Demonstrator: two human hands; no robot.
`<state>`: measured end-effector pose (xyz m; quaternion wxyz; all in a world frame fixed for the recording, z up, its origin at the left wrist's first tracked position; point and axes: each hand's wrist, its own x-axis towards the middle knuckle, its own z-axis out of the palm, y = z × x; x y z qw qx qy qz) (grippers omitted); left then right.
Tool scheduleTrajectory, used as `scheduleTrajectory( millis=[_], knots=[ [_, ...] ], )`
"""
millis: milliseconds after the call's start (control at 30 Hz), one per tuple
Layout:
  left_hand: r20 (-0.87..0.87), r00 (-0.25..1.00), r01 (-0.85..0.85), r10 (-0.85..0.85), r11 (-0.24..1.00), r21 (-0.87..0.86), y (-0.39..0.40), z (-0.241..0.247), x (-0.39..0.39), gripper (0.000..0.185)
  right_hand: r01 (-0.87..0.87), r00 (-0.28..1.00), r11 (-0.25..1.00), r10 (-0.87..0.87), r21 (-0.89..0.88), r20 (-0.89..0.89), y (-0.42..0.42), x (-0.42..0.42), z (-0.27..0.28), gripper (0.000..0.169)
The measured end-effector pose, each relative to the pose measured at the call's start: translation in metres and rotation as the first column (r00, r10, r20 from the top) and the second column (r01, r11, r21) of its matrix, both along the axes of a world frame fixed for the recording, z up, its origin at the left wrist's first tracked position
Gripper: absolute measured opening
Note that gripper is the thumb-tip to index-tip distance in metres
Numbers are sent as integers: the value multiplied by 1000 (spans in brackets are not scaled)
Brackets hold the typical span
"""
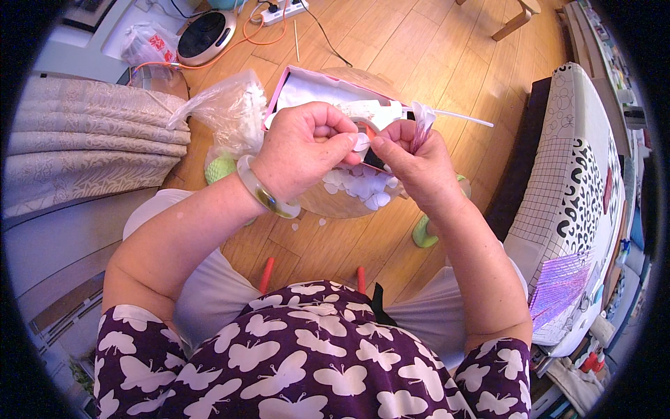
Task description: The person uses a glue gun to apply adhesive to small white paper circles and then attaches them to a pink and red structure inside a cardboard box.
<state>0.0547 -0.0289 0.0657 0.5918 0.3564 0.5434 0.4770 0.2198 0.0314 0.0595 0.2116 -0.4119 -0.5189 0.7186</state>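
Note:
My left hand (303, 144), with a translucent bangle on the wrist, pinches a small round white petal piece (361, 142) between thumb and forefinger. Close by on the right, my right hand (419, 157) has its thumb and forefinger pinched at the petal's edge; what lies between those fingertips is too small to tell. A white-and-purple petal-like piece (423, 120) sticks up from the fingers of that hand. Behind both hands is a pink box (309, 86) with white lining, partly hidden. Below them, loose white petal pieces (361, 186) are heaped on a round wooden surface (319, 201).
Left of the box stands a clear plastic bag (230, 112) with white contents. A thin white stick (466, 117) juts out rightward. Orange cable (209, 60) runs to a power strip (282, 11). Purple shiny strips (561, 285) lie on a patterned cover (544, 209) at right.

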Motion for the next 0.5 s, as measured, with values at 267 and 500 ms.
scheduleTrajectory(
  millis=[267, 500],
  knots=[
    [-1, 1000, 20, -20, 996, 82, -3, 4, 3, 4, 1, 1000, 1000, -1, 14, 21, 1, 1, 0, 13],
    [-442, 895, 229, -62, 913, 337, -4, -2, -4, 12, -8, 1000, 999, 7, -49, -19, 2, 1, 4, 13]
  ],
)
